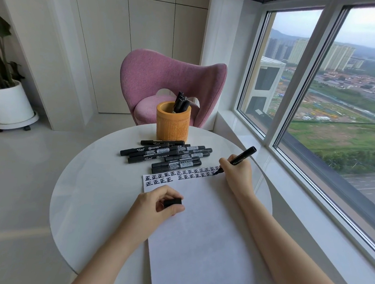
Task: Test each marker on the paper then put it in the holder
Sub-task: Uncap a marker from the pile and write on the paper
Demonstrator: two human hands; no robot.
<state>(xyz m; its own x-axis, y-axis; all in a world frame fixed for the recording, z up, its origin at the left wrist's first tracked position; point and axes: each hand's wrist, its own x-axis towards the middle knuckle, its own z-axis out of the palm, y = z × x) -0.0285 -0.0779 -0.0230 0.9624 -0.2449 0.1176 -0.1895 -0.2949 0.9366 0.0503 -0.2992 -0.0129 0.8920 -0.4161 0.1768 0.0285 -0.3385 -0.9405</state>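
My right hand (pixel 238 176) grips an uncapped black marker (pixel 243 156) with its tip touching the far right part of the white paper (pixel 198 231). Two rows of black characters (pixel 179 175) run along the paper's far edge. My left hand (pixel 155 202) rests on the paper's left side and holds the black cap (pixel 172 202) between thumb and fingers. Several capped black markers (pixel 170 155) lie in a pile just beyond the paper. Behind them stands an orange carved holder (pixel 172 125) with several markers (pixel 181 102) in it.
The round white table (pixel 84 201) carries everything. A pink chair (pixel 170 83) stands behind it. A window sill (pixel 269 169) and window run along the right. A potted plant in a white pot (pixel 7 105) sits on the floor at far left.
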